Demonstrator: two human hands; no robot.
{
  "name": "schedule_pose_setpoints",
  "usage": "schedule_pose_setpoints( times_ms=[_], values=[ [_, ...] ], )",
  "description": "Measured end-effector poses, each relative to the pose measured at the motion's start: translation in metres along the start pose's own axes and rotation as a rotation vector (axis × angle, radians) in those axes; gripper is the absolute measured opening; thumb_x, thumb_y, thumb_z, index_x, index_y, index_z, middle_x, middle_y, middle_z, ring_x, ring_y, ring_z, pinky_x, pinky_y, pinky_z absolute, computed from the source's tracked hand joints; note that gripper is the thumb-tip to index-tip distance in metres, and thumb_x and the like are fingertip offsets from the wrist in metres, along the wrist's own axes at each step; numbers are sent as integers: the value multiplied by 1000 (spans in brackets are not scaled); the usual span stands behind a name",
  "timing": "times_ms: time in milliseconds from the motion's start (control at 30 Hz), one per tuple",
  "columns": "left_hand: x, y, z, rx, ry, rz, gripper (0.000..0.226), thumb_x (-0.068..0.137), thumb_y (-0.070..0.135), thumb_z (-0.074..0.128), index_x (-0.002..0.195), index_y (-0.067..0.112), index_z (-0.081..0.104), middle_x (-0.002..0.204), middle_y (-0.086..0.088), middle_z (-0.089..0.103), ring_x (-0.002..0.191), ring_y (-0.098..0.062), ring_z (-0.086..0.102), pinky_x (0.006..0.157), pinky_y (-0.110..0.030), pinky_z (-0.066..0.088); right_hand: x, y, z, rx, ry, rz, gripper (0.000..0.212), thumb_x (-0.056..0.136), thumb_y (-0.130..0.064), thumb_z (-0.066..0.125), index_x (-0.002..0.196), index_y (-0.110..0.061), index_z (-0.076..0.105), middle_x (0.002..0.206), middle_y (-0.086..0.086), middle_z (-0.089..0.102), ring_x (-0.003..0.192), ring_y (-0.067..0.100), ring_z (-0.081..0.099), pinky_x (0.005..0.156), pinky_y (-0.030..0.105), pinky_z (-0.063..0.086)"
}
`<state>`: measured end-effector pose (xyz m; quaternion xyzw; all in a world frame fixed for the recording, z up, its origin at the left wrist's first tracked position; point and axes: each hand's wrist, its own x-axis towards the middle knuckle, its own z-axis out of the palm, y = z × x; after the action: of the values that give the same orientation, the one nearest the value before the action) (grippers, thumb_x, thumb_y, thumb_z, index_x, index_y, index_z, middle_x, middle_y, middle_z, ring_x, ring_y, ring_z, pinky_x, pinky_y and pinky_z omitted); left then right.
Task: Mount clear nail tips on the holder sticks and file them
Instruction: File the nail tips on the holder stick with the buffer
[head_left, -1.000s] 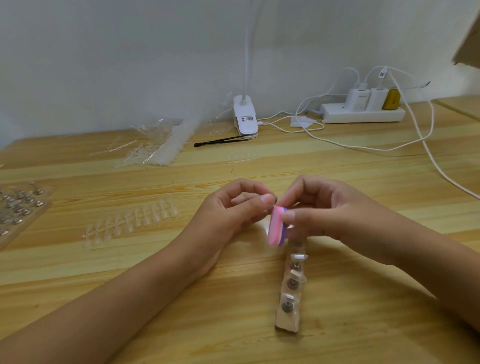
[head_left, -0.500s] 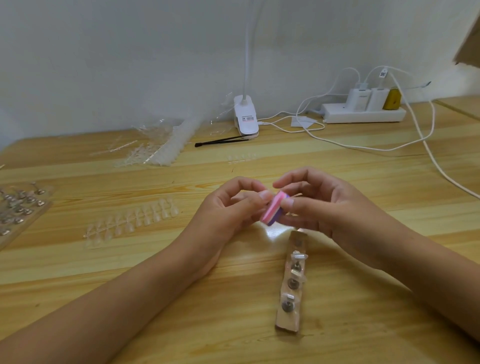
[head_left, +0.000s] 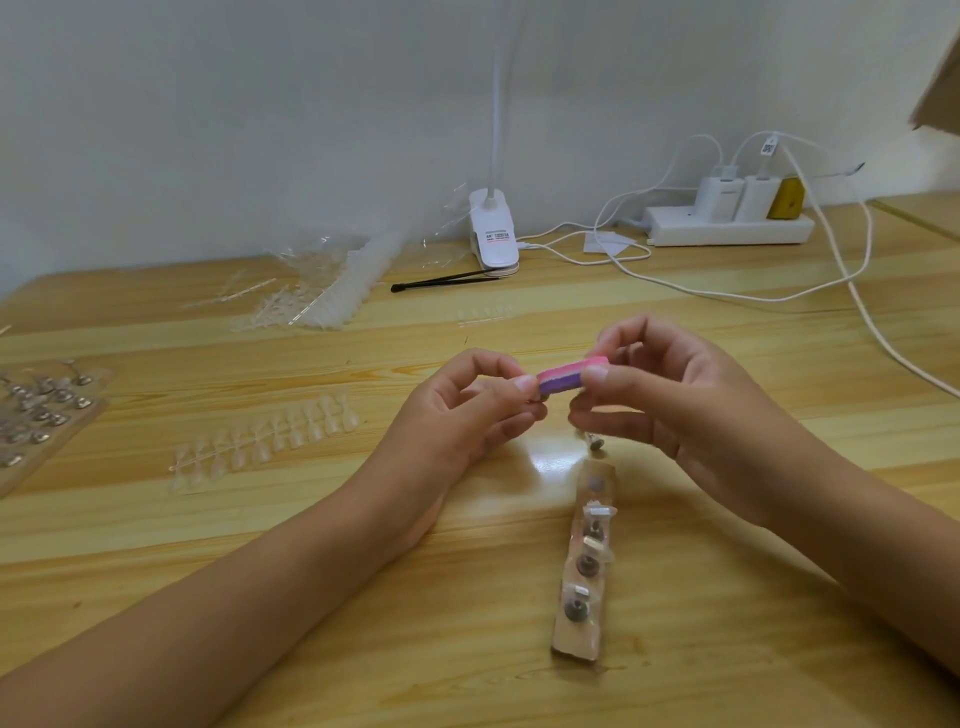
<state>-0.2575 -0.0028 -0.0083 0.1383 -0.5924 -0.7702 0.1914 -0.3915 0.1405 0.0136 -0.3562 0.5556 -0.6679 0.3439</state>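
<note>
- Holding a small file block (head_left: 566, 376), the right hand (head_left: 691, 415) pinches it between thumb and fingers, just above the middle of the wooden table (head_left: 727, 649).
- The block is a short, thick bar, pink on top and purple below. It lies almost flat in the air.
- The left hand (head_left: 457, 415) is at 9 o'clock from the block. Its fingers are curled, and its thumb tip and first finger meet at the block's left end. I cannot tell if they pinch anything, as it is too small to see.
- At 6 o'clock from the block, a long brown cardboard strip (head_left: 584, 566) lies flat on the table. Small round metal holders stand on it in a row.
- At 9 o'clock from the left hand lies a row of clear nail tips (head_left: 270, 436), see-through and rounded.
- At the far 9 o'clock edge, another cardboard piece (head_left: 36, 415) carries more shiny metal holders.
- At 11 o'clock is a pile of crinkly clear plastic (head_left: 332, 291).
- At 12 o'clock stands a white lamp clip (head_left: 493, 234), with a thin black tool (head_left: 447, 280) beside it.
- At 1 o'clock sits a white power strip (head_left: 727, 228) with plugs and white cords.
</note>
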Motion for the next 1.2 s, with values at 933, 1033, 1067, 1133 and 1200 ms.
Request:
schedule_pose_setpoints(
  times_ms=[933, 1033, 1067, 1133, 1200],
  values=[
    [0, 1, 2, 23, -9, -46, 10, 73, 26, 82, 75, 26, 72, 87, -2, 74, 83, -11, 70, 74, -17, 54, -1, -1, -4, -131, 0, -52, 32, 73, -20, 71, 103, -12, 69, 94, -2, 72, 89, 22, 73, 77, 22, 57],
    [1, 1, 1, 33, -14, -50, 6, 75, 24, 74, 79, 28, 74, 90, -2, 74, 86, -11, 70, 76, -18, 54, 0, -3, -4, -116, 22, -77, 31, 74, -20, 69, 104, -12, 69, 94, 0, 72, 90, 21, 74, 78, 22, 57],
    [0, 2, 1, 47, -24, -45, 6, 75, 25, 73, 78, 29, 75, 91, -1, 74, 87, -10, 70, 77, -18, 54, 0, -3, -5, -104, 30, -81, 30, 73, -20, 69, 103, -12, 69, 94, 1, 72, 90, 21, 74, 78, 21, 57],
    [0, 1, 1, 62, -31, -34, 6, 77, 26, 72, 76, 31, 76, 90, 0, 74, 87, -9, 70, 77, -17, 53, 0, -5, -6, -108, 18, -72, 29, 72, -21, 70, 100, -13, 69, 94, 4, 72, 90, 21, 73, 77, 21, 57],
    [0, 1, 1, 50, -27, -28, 6, 77, 27, 72, 75, 31, 75, 90, -1, 74, 86, -9, 70, 77, -17, 53, 0, -7, -8, -139, -21, -41, 30, 70, -24, 72, 98, -13, 70, 95, 4, 70, 90, 23, 73, 78, 23, 57]
  ],
)
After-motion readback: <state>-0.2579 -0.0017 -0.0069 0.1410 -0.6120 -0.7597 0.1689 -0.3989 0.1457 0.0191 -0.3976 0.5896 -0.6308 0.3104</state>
